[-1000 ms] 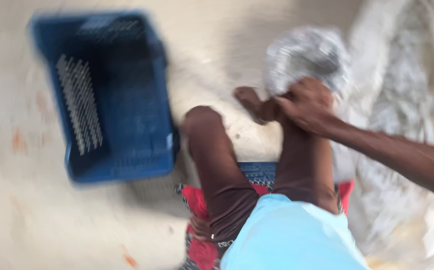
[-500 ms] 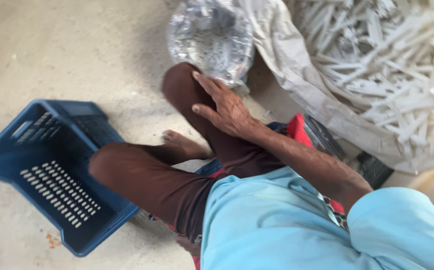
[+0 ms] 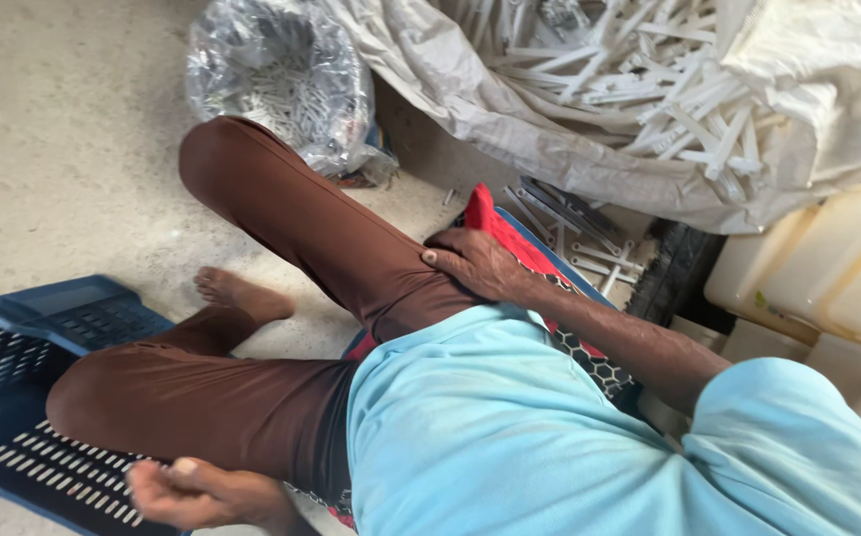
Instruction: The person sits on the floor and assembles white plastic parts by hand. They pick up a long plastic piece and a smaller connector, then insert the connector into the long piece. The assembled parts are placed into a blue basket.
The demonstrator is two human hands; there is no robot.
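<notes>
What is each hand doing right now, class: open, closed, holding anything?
Left hand: fingers loosely curled, above the blue crate; whether it holds anything cannot be told.
Right hand: open, flat on the brown trouser leg, holding nothing.

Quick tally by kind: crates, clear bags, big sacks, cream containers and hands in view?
Blue crate: 1
Clear plastic bag: 1
Grey sack of white pieces: 1
Cream containers: at least 2
Hands: 2, left hand, right hand
Total: 7
</notes>
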